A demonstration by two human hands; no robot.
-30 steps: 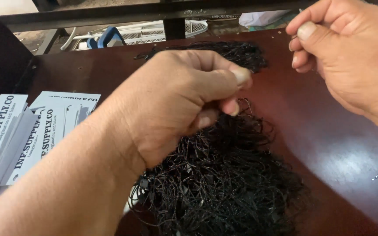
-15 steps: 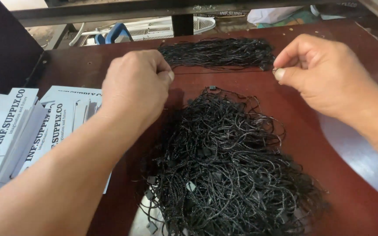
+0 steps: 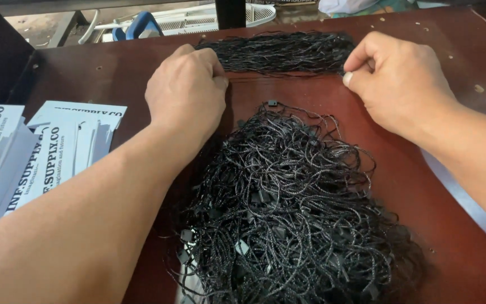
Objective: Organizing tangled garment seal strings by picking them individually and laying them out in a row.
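Note:
My left hand and my right hand rest on a dark red-brown table, fingers pinched. Each hand grips one end of a thin black string stretched straight between them. The string lies along the near edge of a neat bundle of straightened black strings at the back of the table. In front of my hands sits a large tangled heap of black strings with small plastic locks. My left forearm crosses the heap's left edge.
Several white printed paper cards are stacked at the left of the table. Behind the table's far edge are a white wire fan guard and a blue object. A dark panel stands at the far left.
Both hands have moved away from me, from above the tangled heap to the straight bundle at the back. They have spread apart, and the string is now pulled straight between them.

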